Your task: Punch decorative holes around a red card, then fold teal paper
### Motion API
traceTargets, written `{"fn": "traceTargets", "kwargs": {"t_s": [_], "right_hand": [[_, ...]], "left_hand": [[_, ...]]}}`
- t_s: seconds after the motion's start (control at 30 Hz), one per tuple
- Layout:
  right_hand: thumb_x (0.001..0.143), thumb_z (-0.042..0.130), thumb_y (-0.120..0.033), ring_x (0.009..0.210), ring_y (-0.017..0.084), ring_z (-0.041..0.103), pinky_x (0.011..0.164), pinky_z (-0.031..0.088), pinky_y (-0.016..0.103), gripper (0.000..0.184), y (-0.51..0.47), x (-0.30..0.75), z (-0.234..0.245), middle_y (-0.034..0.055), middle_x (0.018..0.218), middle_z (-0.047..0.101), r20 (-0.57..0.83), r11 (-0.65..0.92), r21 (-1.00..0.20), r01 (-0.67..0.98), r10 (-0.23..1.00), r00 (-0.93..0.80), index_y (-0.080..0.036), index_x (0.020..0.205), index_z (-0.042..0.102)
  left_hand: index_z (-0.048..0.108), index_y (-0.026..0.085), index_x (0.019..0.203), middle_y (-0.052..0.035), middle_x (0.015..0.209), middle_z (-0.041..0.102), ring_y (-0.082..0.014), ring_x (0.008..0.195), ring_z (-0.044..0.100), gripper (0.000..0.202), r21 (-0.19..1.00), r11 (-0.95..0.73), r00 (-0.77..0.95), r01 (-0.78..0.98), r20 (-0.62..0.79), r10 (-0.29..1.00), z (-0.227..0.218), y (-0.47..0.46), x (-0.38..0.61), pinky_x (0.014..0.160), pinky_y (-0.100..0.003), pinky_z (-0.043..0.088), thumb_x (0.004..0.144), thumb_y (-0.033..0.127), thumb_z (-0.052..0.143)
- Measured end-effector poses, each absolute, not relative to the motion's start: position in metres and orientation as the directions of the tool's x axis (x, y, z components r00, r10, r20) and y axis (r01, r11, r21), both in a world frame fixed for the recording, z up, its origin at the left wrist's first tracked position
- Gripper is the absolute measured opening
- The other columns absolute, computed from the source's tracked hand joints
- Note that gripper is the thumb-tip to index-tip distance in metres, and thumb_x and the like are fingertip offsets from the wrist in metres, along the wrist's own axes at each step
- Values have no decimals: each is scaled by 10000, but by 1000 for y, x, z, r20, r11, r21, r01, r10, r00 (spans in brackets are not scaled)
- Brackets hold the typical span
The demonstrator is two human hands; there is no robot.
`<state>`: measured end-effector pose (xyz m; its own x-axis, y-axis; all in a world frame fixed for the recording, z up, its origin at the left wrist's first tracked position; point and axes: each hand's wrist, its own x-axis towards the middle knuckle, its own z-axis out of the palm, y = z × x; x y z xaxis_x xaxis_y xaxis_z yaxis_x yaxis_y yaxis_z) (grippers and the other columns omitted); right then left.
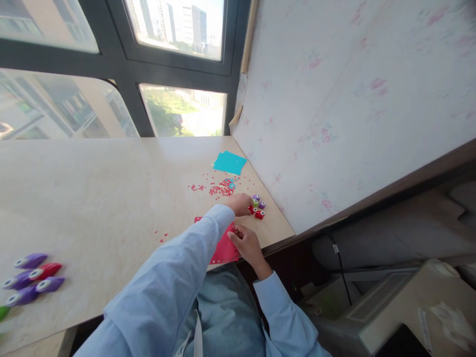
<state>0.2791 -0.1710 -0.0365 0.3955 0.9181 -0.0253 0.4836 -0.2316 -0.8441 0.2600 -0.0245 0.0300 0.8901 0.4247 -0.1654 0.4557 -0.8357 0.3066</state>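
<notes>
A sheet of red paper (226, 249) lies at the table's front edge, with small holes punched along its borders. My right hand (250, 245) is closed at its right edge, thumb and fingers pinching the paper; a small dark spot shows between the fingertips, too small to make out. Stretched across the sheet, my left arm hides much of it. My left hand (239, 204) has its fingers curled down at a small red paper punch (252, 209), which they partly cover. Beside it stand another red punch (260, 214), a green punch (255, 203) and purple punches (262, 204).
Red paper cut-outs (222, 188) lie scattered beyond my left hand, some blue ones among them. Blue paper sheets (229, 162) are stacked behind. Several larger punches (44, 271) sit at the left on the wooden table (111, 198). A wallpapered wall (334, 99) bounds the right side.
</notes>
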Motion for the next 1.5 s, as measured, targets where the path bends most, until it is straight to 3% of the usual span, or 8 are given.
{"fn": "traceTargets", "kwargs": {"t_s": [0.27,0.4,0.47,0.67,0.97,1.2,1.4,1.5], "right_hand": [[843,565,-404,573,165,538,538,357,252,231,-175,281,-39,-2,631,629,-19,-209,-869,449,920,390,-208,801,678],[827,570,-476,579,191,565,543,390,270,300,-177,281,-38,24,624,652,-45,-236,-871,431,912,408,-203,764,675],[800,598,-508,580,197,583,538,403,272,314,-177,282,-38,29,630,673,-61,-245,-878,412,910,410,-209,751,681],[730,656,-596,513,206,602,450,414,277,418,-179,289,-48,30,610,712,-152,-311,-874,374,905,398,-202,844,736],[617,764,-551,749,312,729,613,583,369,450,-177,292,-42,83,817,779,-280,-388,-901,192,861,426,-196,894,760],[597,844,-469,648,266,713,575,581,350,413,-169,244,-12,74,775,763,-508,-494,-857,-148,858,78,-183,873,732],[695,788,-539,317,110,483,309,369,183,427,-161,190,-14,-25,445,595,-542,-571,-818,-71,805,-241,-170,884,682],[673,800,-545,336,109,521,319,410,167,444,-157,170,-12,-11,466,618,-567,-608,-790,-74,772,-286,-170,854,649]], "left_hand": [[744,155,1118,-179,1032,732,-336,973,682,418,354,-801,875,483,-154,460,30,-24,258,735,-347,493,741,331,783],[716,207,1175,-104,980,741,-225,907,679,349,418,-767,860,487,-79,503,47,-31,218,736,-288,466,892,394,632],[745,169,1087,-82,816,724,-172,736,645,324,577,-715,845,395,77,529,54,-37,183,666,-270,438,920,400,591],[748,147,959,-4,612,602,-102,547,469,361,777,-434,478,457,197,856,46,-58,35,545,-237,341,914,448,553],[672,130,1118,7,634,586,-165,607,550,336,512,108,-165,852,67,984,13,-108,-119,596,-278,352,871,332,566],[709,167,979,-32,714,657,-182,687,609,244,551,-24,11,834,27,1000,-2,-117,-105,662,-292,418,898,332,548],[706,174,930,-38,757,693,-166,670,604,242,653,-49,-85,756,171,982,-8,-111,-97,656,-281,440,902,326,520],[706,176,919,-39,766,705,-164,660,603,269,656,-24,-176,754,237,955,-9,-113,-108,663,-279,454,908,351,502]]}}
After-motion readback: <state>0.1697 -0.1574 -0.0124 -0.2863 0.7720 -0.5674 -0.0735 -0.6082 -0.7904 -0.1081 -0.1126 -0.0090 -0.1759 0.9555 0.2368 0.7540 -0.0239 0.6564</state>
